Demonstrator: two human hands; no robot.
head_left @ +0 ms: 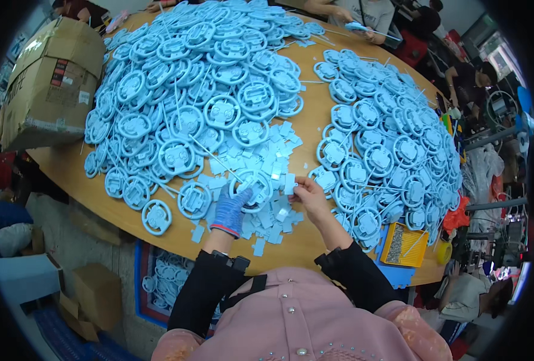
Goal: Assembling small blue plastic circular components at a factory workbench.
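Observation:
My left hand point(230, 210), in a blue knit glove, grips a light-blue toy steering wheel point(256, 191) by its left rim, over the pile of small parts. Between the thumb and fingers of my bare right hand point(308, 195) is a small light-blue plastic cover point(290, 183), held just right of the wheel and apart from its middle. Loose flat covers point(273, 225) lie scattered beneath and around both hands. A thin pale rod point(216, 157) slants up and left from the wheel; I cannot tell whether it is joined to it.
A big heap of toy steering wheels point(183, 84) fills the table's left; another heap point(393, 150) lies right. A yellow tray point(404, 245) of small metal pieces stands near the right front edge. A cardboard box point(50, 84) sits far left. Another person point(363, 18) works across the table.

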